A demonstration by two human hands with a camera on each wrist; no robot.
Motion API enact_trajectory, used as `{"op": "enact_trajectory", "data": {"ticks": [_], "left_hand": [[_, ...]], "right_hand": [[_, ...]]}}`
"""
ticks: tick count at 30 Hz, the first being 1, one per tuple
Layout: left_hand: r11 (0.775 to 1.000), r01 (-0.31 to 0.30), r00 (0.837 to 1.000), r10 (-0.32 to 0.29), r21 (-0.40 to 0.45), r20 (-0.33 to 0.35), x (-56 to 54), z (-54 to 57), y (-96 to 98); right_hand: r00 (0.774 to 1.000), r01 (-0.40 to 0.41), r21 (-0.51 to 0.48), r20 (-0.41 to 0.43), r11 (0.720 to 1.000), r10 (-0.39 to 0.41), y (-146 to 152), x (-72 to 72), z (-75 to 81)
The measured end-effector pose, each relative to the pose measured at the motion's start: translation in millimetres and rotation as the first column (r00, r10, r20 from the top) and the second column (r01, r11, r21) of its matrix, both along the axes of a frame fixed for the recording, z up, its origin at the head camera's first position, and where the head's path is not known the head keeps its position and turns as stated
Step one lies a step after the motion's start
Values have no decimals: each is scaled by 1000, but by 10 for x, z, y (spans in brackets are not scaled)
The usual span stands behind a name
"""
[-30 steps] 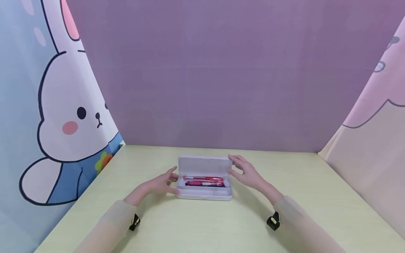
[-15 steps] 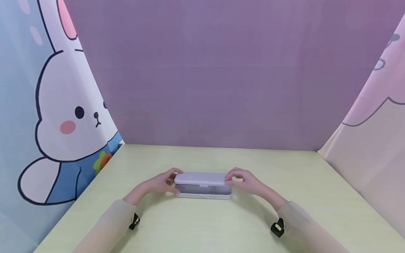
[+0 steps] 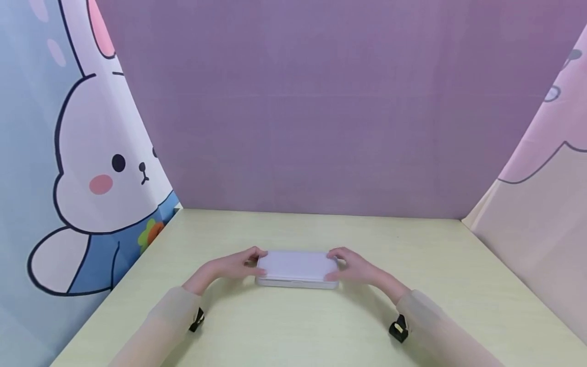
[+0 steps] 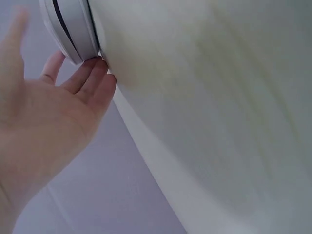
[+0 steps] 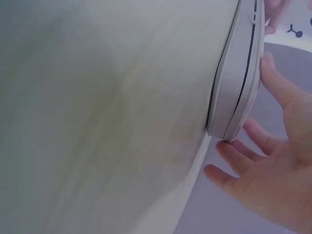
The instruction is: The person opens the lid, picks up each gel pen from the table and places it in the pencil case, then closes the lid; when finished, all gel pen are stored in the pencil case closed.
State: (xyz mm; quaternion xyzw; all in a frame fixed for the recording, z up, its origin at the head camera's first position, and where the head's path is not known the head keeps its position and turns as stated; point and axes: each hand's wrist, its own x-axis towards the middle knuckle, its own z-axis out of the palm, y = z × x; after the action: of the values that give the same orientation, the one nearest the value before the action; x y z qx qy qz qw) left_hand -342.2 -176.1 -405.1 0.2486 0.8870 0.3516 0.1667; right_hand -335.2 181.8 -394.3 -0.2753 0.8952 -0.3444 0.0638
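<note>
A pale lilac-white pencil case (image 3: 297, 266) lies lengthwise on the table, its lid down over the base. A thin dark seam runs between lid and base in both wrist views. My left hand (image 3: 238, 264) holds the case's left end, thumb over the lid's front and index finger at the back corner. At the other end my right hand (image 3: 355, 266) grips likewise, its thumb on the lid. In the right wrist view, the fingers (image 5: 234, 158) bend against the end wall of the case (image 5: 231, 92). The pens inside are hidden under the lid.
The pale yellow table (image 3: 293, 326) ends at a purple backdrop (image 3: 293, 112). A rabbit-print curtain (image 3: 105, 153) borders the left side, a pink and cream one (image 3: 541, 214) the right. Black wrist mounts (image 3: 398, 329) sit below the sleeves.
The lid has swung from upright down over the pens and onto the base. My right hand followed it down and forward; my left hand stayed at the left end, its thumb now on the lid.
</note>
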Motion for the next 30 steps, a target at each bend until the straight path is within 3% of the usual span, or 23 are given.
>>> {"op": "enact_trajectory", "data": {"ticks": [4, 10, 21, 30], "left_hand": [[1000, -11, 1000, 11, -8, -12, -22, -3, 102], [999, -13, 997, 9, -52, -81, -45, -32, 276], [994, -55, 992, 43, -97, -120, -15, 13, 517], [990, -84, 991, 70, -118, -118, -50, 20, 587]], "right_hand": [[998, 38, 45, 49, 998, -40, 94, -20, 2], [997, 44, 66, 63, 997, -48, 262, -56, -2], [999, 47, 101, 21, 994, -49, 447, -46, -14], [999, 46, 134, -21, 990, -44, 450, -22, 52]]}}
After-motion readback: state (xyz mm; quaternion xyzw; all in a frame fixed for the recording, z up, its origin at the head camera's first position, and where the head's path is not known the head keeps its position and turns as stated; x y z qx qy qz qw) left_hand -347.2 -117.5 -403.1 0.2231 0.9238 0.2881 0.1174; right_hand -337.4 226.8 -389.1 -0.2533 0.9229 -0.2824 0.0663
